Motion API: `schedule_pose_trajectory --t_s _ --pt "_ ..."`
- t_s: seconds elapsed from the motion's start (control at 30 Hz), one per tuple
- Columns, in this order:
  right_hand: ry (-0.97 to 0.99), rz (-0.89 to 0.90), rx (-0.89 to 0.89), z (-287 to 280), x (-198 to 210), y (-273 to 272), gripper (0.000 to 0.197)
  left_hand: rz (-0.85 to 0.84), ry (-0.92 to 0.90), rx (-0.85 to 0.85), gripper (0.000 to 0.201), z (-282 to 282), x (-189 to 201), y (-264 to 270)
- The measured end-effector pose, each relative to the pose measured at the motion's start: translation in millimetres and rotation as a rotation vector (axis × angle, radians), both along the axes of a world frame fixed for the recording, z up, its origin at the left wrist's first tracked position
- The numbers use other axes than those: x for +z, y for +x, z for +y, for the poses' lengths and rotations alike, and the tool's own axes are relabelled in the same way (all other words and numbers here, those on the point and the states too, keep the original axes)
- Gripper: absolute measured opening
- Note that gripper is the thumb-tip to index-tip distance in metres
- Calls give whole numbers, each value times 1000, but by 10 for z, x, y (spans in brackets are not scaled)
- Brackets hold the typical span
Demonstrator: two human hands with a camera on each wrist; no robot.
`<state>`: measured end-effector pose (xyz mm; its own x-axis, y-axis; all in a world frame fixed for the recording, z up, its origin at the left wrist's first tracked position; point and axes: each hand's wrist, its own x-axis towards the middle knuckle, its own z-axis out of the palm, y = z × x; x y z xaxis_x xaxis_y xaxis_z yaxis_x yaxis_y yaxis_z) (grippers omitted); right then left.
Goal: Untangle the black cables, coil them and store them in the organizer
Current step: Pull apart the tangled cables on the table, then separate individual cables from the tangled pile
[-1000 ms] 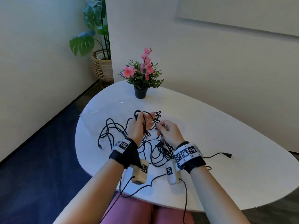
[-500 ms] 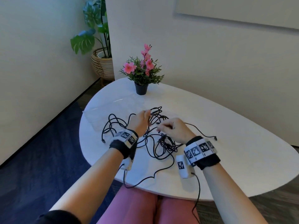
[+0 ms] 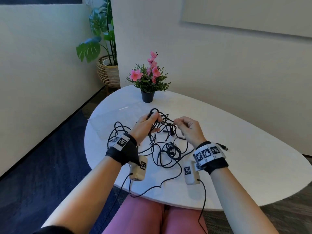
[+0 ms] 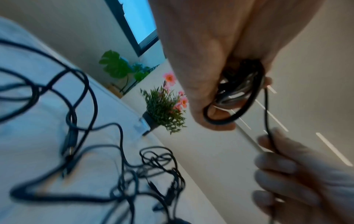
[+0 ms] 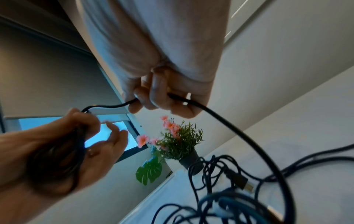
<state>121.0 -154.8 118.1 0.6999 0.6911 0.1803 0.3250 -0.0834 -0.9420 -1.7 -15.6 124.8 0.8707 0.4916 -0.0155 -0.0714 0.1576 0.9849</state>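
Several black cables (image 3: 168, 149) lie tangled on the white table (image 3: 253, 149). My left hand (image 3: 148, 122) is raised above them and grips a small coil of black cable (image 4: 235, 94) between thumb and fingers. A strand runs from that coil to my right hand (image 3: 187, 127), which pinches the strand (image 5: 239, 136) just right of the left hand. From there it curves down into the tangle (image 5: 220, 174). A clear plastic organizer (image 3: 108, 124), hard to make out, lies on the table left of the left hand.
A small black pot of pink flowers (image 3: 148, 81) stands at the table's far edge. A USB plug (image 3: 223, 147) lies right of my right wrist. A large leafy plant in a woven basket (image 3: 108, 70) stands on the floor beyond the table.
Both hands have lifted a little over the tangle. The right hand has carried its strand closer to the coil in the left hand, and the loose cable on the table has shifted.
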Motion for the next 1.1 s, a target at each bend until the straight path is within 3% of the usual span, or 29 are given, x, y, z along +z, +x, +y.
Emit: schedule_pose_trajectory --t_s 0.1,0.23,0.33,0.43,0.5,0.6,0.7,0.8,0.97,1.1 --pt "-103 -8 132 85 -99 -173 25 -157 -247 134 36 -36 -45 55" --pt "-407 -75 314 92 -344 -229 33 -265 -379 338 41 37 -8 11" --pt "-481 -156 297 22 -359 -241 34 -211 -368 507 31 158 43 -95" --pt "-376 -110 207 -12 -196 -195 21 -4 -155 564 25 344 -46 -162" --pt "-275 -109 159 -11 -43 -145 13 194 134 513 28 414 -112 -177" --pt "-166 -126 148 35 188 -130 9 456 627 329 39 320 -115 -167" --pt "-67 -210 93 115 323 -155 9 516 865 119 56 102 -58 -179" --pt "-37 -255 -14 167 340 -133 13 362 701 -12 63 -34 -3 -238" --pt "29 -133 -121 129 244 -54 16 231 544 -109 27 -22 88 -294" --pt "-3 -108 -79 130 209 -116 16 -41 72 -2 27 -1 160 -297"
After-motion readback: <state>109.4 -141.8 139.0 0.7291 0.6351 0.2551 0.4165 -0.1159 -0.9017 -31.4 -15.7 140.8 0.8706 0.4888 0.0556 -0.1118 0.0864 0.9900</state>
